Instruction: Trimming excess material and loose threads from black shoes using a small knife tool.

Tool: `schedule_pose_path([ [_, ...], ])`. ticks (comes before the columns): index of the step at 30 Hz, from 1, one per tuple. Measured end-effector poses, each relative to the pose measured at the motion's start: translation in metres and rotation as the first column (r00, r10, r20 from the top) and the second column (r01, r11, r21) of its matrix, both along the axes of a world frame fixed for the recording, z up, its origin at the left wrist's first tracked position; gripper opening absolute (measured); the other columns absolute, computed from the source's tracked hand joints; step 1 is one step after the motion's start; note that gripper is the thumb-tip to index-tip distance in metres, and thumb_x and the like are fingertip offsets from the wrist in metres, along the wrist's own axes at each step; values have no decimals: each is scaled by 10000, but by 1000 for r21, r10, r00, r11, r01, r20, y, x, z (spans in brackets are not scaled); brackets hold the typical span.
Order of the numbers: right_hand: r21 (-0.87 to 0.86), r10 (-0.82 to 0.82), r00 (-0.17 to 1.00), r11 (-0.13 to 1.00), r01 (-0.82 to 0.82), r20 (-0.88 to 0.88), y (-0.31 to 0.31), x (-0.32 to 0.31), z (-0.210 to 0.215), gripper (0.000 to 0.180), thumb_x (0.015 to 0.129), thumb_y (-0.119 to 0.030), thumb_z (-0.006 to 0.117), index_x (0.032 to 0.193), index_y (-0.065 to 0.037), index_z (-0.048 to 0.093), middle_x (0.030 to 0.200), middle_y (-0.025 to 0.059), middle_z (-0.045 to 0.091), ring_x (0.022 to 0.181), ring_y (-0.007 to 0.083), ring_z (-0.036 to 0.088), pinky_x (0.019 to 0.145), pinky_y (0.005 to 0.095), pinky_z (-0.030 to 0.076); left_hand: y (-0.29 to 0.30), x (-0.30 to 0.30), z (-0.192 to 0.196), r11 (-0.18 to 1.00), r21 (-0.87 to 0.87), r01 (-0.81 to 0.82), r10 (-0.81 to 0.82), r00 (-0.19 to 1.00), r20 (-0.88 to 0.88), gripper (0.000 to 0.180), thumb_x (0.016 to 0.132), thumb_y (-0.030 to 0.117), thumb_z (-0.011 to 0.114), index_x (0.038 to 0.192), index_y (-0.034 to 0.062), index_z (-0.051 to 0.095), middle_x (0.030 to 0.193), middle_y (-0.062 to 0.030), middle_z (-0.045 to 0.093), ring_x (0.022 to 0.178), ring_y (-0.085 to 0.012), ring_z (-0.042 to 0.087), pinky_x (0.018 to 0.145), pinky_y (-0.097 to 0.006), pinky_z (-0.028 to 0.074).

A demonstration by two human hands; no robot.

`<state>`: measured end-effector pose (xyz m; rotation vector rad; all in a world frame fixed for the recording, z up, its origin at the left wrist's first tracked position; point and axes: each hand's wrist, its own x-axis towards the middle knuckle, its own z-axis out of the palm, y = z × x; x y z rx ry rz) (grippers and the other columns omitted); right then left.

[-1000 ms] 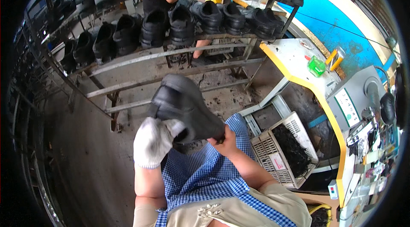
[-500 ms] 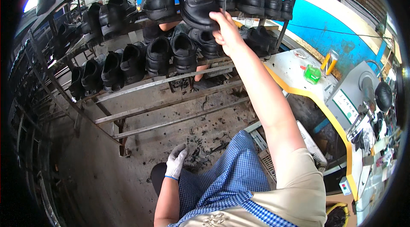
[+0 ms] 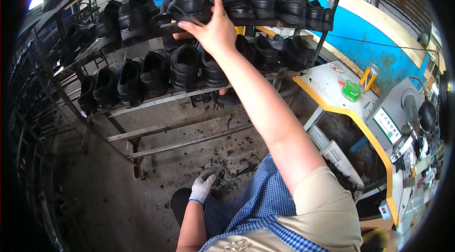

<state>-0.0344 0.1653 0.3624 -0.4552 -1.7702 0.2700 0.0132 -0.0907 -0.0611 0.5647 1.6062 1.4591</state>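
My bare right hand (image 3: 215, 31) reaches up to the upper shelf, thumb and forefinger spread in front of a black leather shoe (image 3: 188, 4) that shows its heel side. A thin metal tool (image 3: 193, 19) sticks out of this hand between thumb and forefinger; its grip is hidden. Just right of the hand, another black shoe (image 3: 237, 9) rests on the same shelf, partly covered by the fingers. My left hand (image 3: 203, 187), in a white knitted glove with a blue cuff, hangs low beside my knee, loosely open and holding nothing visible.
A metal rack (image 3: 166, 95) carries rows of black shoes. Behind it stands another person, whose arm (image 3: 182, 36) shows between shelves. To the right are a white worktable with yellow edging (image 3: 327, 79), a green container (image 3: 351, 91), a grey machine (image 3: 395, 109) and a white crate (image 3: 342, 162).
My right hand has let go of the black shoe it held, which now sits on the upper shelf. The hand has moved left, its fingers spreading. My left hand stays low.
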Motion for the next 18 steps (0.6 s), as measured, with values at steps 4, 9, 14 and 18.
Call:
schedule_pose_path([
  [4, -181, 15, 990, 983, 11, 143, -3, -13, 19, 1183, 622, -585, 800, 1448, 23, 210, 1130, 264, 626, 1053, 392, 628, 882, 419, 516, 5, -8, -13, 996, 46, -72, 71, 997, 22, 387, 896, 242, 623, 1213, 21, 610, 1145, -87, 660, 1065, -173, 599, 947, -293, 447],
  [9, -130, 106, 994, 985, -109, -33, 8, 4, 6, 1056, 666, -492, 797, 1415, 15, 252, 1076, 265, 647, 1001, 383, 652, 869, 402, 516, 10, -6, 3, 998, -5, -62, 62, 995, -84, 328, 896, 158, 643, 1186, 8, 615, 1099, -82, 661, 985, -161, 623, 879, -288, 495],
  [14, 56, 587, 737, 793, -606, -335, -37, 112, -50, 857, 795, -55, 732, 1447, -36, 176, 1238, 170, 522, 1017, 243, 620, 913, 362, 492, -8, 3, 17, 989, 118, -94, 99, 994, -40, 353, 901, 163, 635, 1215, 5, 600, 1100, -75, 662, 992, -173, 621, 904, -304, 488],
  [18, -217, 555, 473, 464, -859, -685, -68, 208, -112, 831, 744, -85, 675, 1453, -78, 243, 1312, 138, 454, 1179, 228, 501, 1017, 371, 400, -25, 27, 96, 720, 480, -501, 639, 748, -179, 411, 918, 184, 613, 1275, -4, 536, 1260, -120, 580, 1127, -214, 565, 965, -349, 463],
])
